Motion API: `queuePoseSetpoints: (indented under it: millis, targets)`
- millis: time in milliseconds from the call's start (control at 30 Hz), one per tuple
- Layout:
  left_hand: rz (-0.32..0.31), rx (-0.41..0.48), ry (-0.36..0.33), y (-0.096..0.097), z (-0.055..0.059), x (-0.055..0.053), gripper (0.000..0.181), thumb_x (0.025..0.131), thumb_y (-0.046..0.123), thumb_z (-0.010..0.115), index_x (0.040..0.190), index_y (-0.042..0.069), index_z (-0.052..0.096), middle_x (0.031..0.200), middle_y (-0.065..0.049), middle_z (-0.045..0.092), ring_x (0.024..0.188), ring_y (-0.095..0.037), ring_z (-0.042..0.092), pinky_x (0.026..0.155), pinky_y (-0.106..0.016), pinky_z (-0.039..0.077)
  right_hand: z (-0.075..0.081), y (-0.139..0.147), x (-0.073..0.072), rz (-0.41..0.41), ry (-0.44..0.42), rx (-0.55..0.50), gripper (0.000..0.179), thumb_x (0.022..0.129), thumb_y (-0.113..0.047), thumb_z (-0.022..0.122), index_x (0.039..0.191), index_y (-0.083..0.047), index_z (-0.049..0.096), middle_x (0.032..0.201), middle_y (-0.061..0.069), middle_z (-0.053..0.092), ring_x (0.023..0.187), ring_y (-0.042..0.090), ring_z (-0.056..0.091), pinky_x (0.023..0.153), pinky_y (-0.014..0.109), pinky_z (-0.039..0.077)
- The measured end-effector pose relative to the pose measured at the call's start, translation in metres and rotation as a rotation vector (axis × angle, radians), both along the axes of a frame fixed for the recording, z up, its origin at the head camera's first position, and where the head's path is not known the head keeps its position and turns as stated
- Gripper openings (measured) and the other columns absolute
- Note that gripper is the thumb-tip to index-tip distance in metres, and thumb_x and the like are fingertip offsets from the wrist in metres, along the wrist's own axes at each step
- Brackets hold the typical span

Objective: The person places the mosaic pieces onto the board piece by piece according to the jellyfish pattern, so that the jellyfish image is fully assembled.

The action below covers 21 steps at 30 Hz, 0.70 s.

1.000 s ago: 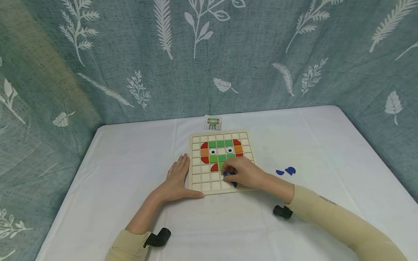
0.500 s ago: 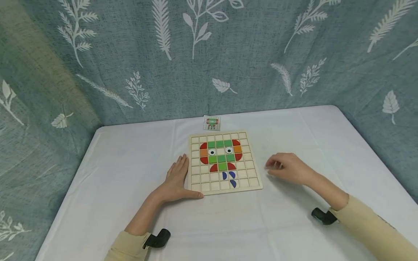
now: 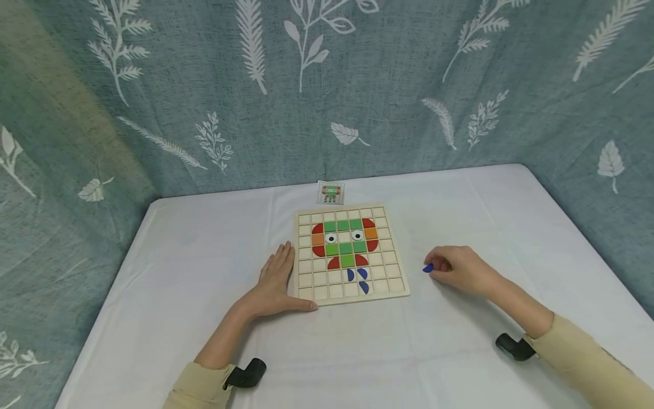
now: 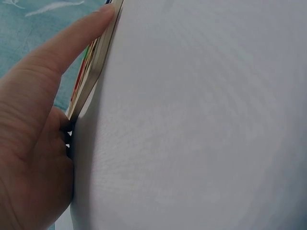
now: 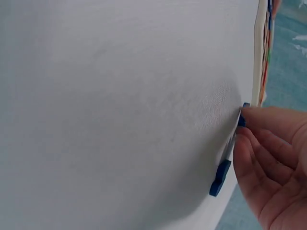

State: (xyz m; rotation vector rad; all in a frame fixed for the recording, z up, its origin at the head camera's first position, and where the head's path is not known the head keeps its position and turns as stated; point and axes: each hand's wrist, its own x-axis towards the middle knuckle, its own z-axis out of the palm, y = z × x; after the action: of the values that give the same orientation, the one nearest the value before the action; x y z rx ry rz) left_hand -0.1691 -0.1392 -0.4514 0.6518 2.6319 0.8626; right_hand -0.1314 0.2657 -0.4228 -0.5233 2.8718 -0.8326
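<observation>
A wooden grid board [image 3: 380, 272] lies on the white cloth with a face pattern of green, red, orange and eye tiles. Three blue half-round tiles [image 3: 364, 287] sit in its lower cells. My left hand [image 3: 274, 287] lies with fingers along the board's left edge and thumb at its near left corner; the left wrist view has this thumb [image 4: 72, 40] on the rim. Right of the board, my right hand [image 3: 462, 270] pinches another blue half-round tile [image 3: 428, 268] between thumb and fingertips. Below it in the right wrist view, more blue tiles [image 5: 220, 177] lie on the cloth.
A small pattern card [image 3: 330, 193] with a similar figure lies behind the board. The white-covered table [image 3: 214, 238] meets a blue-green leaf-print curtain [image 3: 286, 147] at its back and sides. Black wrist cameras [image 3: 245, 375] hang at both sleeves.
My right hand has left the board and moved right to the loose blue tiles, where it now pinches one. Blue tiles it was covering on the board are visible. The left hand stays put.
</observation>
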Motion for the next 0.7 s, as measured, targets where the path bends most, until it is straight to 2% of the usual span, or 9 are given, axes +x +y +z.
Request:
queuePoseSetpoints:
  millis: [167,367,567,700]
  targets:
    - [0.001,-0.004,-0.004,0.0,0.001,0.001,0.134,0.067,0.056,0.083,0.154,-0.004,0.001,0.162,-0.019,-0.005,0.148,-0.031,-0.01,0.117,-0.051,-0.002,-0.001,-0.006,-0.003,0.051,0.075,-0.034,0.017,0.086,0.004,0.067,0.099,-0.006,0.071,0.09,-0.002,0.066,0.078,0.01,0.057,0.069,0.029,0.052]
    - [-0.002,-0.004,-0.001,0.0,0.001,0.001,0.134,0.067,0.055,0.083,0.154,-0.004,0.001,0.161,-0.02,-0.005,0.148,-0.031,-0.01,0.117,-0.052,-0.002,-0.004,-0.013,-0.004,0.048,0.045,-0.044,0.022,0.086,-0.006,0.074,0.107,-0.004,0.069,0.096,-0.001,0.065,0.084,0.013,0.058,0.073,0.03,0.053]
    - [-0.001,-0.002,0.0,0.001,0.0,0.0,0.133,0.067,0.055,0.083,0.154,-0.004,0.001,0.162,-0.019,-0.005,0.148,-0.031,-0.009,0.117,-0.052,-0.002,-0.005,-0.018,-0.003,0.043,0.049,-0.088,0.027,0.083,-0.003,0.076,0.109,-0.004,0.068,0.105,0.003,0.068,0.096,0.019,0.062,0.081,0.036,0.054]
    - [-0.001,-0.003,0.0,0.0,0.0,0.0,0.134,0.066,0.056,0.083,0.154,-0.004,0.001,0.162,-0.019,-0.005,0.148,-0.031,-0.009,0.117,-0.052,-0.001,-0.006,-0.02,-0.004,0.007,0.052,-0.082,0.028,0.082,-0.006,0.078,0.108,-0.003,0.069,0.104,0.004,0.068,0.096,0.021,0.062,0.081,0.038,0.054]
